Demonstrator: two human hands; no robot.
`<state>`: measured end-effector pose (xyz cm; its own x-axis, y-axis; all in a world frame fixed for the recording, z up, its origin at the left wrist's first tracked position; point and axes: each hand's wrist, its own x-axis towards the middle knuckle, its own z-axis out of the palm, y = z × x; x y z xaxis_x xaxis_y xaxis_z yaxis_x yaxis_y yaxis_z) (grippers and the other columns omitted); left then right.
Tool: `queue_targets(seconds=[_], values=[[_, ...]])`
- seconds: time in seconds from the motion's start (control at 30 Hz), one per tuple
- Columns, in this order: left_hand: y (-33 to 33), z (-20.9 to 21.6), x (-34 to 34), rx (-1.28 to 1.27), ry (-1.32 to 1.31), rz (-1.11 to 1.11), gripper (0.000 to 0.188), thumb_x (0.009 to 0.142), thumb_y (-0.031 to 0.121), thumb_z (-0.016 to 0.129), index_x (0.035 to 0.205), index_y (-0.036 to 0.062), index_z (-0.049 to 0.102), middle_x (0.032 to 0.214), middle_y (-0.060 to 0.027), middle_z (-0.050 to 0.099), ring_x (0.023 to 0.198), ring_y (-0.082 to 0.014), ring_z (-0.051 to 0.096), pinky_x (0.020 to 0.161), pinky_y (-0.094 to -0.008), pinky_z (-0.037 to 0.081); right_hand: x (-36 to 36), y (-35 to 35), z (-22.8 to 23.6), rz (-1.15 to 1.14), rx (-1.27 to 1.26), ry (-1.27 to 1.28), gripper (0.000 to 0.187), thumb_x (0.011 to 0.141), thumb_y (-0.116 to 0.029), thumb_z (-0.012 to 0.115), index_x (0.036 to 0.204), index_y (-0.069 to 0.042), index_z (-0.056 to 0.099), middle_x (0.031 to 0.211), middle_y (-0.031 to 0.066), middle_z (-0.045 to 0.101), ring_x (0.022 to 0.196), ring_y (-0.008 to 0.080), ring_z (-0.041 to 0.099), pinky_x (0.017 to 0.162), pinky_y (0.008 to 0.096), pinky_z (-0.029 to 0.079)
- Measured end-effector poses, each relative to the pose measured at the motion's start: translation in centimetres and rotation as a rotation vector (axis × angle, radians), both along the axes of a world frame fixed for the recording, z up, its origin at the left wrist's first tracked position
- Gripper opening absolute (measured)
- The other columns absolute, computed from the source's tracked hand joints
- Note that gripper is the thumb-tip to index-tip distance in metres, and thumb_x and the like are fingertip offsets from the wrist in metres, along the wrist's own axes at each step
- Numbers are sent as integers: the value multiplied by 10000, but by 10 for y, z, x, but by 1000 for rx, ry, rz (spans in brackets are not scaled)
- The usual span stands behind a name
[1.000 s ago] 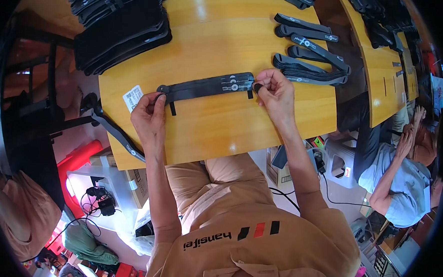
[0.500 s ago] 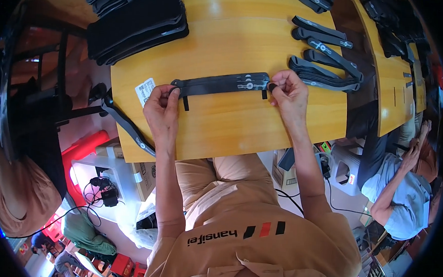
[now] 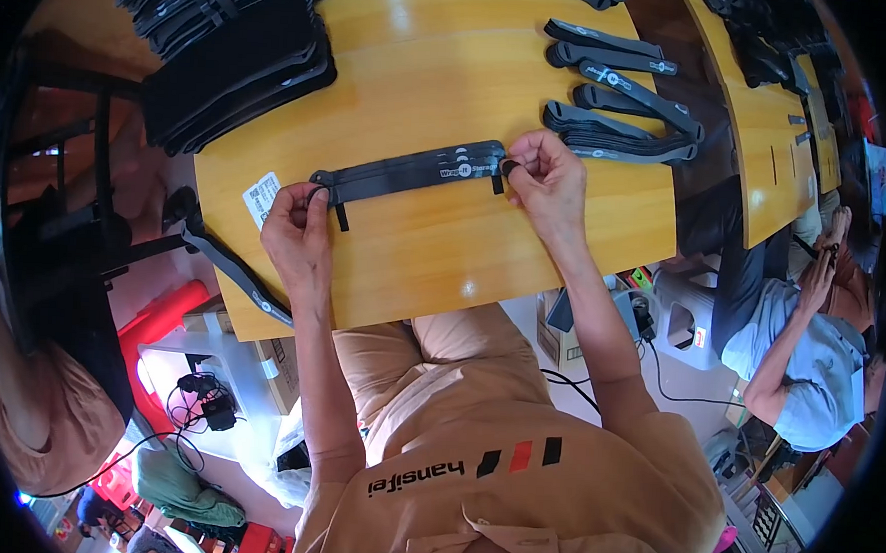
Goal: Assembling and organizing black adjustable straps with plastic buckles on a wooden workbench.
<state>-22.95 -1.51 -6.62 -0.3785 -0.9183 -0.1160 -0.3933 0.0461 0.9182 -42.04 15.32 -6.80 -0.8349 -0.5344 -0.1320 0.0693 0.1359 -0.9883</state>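
From the head view, a yellow wooden table [image 3: 414, 265] ends just before the person's lap, its surface stretching ahead between a black fabric stack [image 3: 238, 86] at left and folded straps [image 3: 621, 136] at right. A dark strap bundle [image 3: 398, 177] runs crosswise between the hands. Left hand [image 3: 298, 234] and right hand [image 3: 550, 187] pinch its opposite ends, forearms reaching forward, well apart.

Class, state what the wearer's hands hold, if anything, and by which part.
A dark strap bundle: left hand pinches its left end, right hand its right.
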Motion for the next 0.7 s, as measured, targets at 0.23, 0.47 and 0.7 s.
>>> queue_targets(seconds=[0.23,0.47,0.7], values=[[0,-2,1,-33,-2,-9,73,829,47,623,858,-17,601,678,13,557,590,-45,465,534,-189,381,0,-1,3,-1,39,21,158,705,105,540,823,3,562,649,11,563,521,40,517,436,184,421],[-1,-3,3,7,16,-2,77,824,47,626,856,-18,600,675,14,556,591,-43,465,534,-188,377,1,-2,5,-9,48,9,152,706,102,538,820,4,558,647,13,566,521,43,519,435,189,424],[0,1,1,-11,-17,-2,74,820,45,616,850,-21,599,666,12,553,581,-43,461,527,-193,373,0,-4,5,-17,62,26,154,705,108,532,816,2,543,627,12,551,501,46,511,424,196,414]])
